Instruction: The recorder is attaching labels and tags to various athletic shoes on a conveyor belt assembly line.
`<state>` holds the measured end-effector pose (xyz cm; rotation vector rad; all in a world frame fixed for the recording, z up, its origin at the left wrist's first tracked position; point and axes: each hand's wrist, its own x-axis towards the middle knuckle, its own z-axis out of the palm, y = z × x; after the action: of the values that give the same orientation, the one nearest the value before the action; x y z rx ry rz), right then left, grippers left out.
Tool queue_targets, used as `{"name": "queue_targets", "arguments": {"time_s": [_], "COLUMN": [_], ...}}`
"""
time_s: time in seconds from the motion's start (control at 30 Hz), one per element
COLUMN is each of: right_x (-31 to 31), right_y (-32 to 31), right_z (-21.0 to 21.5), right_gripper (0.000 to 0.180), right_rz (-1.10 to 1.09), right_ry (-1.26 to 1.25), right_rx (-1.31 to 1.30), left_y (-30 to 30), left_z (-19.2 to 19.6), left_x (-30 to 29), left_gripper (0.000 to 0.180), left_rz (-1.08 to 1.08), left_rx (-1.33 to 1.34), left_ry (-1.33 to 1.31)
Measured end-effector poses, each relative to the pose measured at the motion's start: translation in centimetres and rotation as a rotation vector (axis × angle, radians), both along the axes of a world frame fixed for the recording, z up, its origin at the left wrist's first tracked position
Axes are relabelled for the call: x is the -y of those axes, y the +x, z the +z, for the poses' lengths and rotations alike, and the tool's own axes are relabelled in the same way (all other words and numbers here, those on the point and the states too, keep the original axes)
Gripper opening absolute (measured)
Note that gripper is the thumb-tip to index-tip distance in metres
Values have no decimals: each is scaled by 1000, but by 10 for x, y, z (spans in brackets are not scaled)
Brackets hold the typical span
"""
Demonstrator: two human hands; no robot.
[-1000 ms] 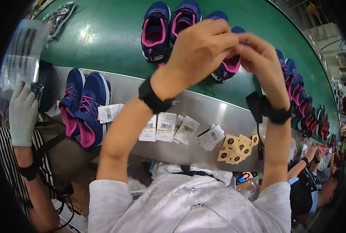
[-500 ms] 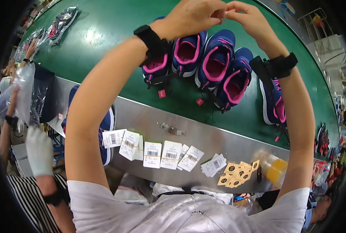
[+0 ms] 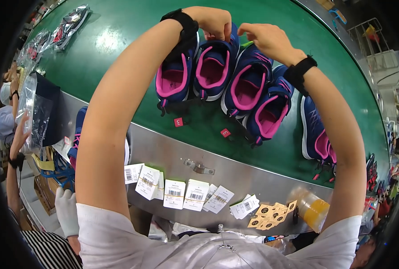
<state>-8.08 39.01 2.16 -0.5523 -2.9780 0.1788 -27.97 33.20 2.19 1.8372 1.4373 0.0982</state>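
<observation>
Four navy shoes with pink linings stand in a row on the green work surface before me. My left hand (image 3: 214, 23) has its fingers bent down at the front of the second shoe (image 3: 212, 67) from the left; whatever they pinch there is hidden. Above the toe of the third shoe (image 3: 246, 83), my right hand (image 3: 271, 41) hovers with index finger and thumb apart and nothing visible between them. My left wrist partly covers the leftmost shoe (image 3: 172, 80). At the row's right end is the fourth shoe (image 3: 270, 112). Small pink tags (image 3: 178, 122) lie beside the heels.
On the metal ledge (image 3: 163, 139) lie banded white barcode cards (image 3: 175, 193), tan stickers (image 3: 271, 215) and a yellow tape roll (image 3: 316, 215). Another navy shoe (image 3: 313, 127) stands right. Bagged shoes (image 3: 72, 27) sit far left. A co-worker's gloved hand (image 3: 67, 213) is lower left.
My hands, which met beyond the shoes, have separated. The left came down to the second shoe; the right moved slightly nearer. The co-worker's gloved hand shifted lower and right.
</observation>
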Motion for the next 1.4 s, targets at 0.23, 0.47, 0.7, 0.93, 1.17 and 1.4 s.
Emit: {"name": "queue_targets", "arguments": {"time_s": [0.23, 0.47, 0.7, 0.93, 1.17, 1.4], "right_x": [12, 27, 15, 14, 24, 21], "right_y": [-18, -37, -49, -49, -57, -66], "right_z": [-9, -9, -20, 4, -1, -8], "right_gripper": [20, 19, 31, 31, 29, 29], "right_rz": [-176, -224, -174, -193, -288, -202], "right_ry": [-150, -260, -11, -1531, -1316, -1305], "right_rx": [28, 10, -176, -625, -601, -627], "left_y": [7, -13, -6, -35, -13, -19], "left_z": [3, -24, -45, -33, -27, -24], "left_x": [14, 29, 31, 56, 74, 74], "left_gripper": [19, 16, 20, 22, 26, 36], "left_rz": [70, 321, 426, 811, 879, 805], "left_rx": [-119, 239, -194, 1181, 1118, 1006], "left_ry": [163, 432, 999, 101, 308, 334]}}
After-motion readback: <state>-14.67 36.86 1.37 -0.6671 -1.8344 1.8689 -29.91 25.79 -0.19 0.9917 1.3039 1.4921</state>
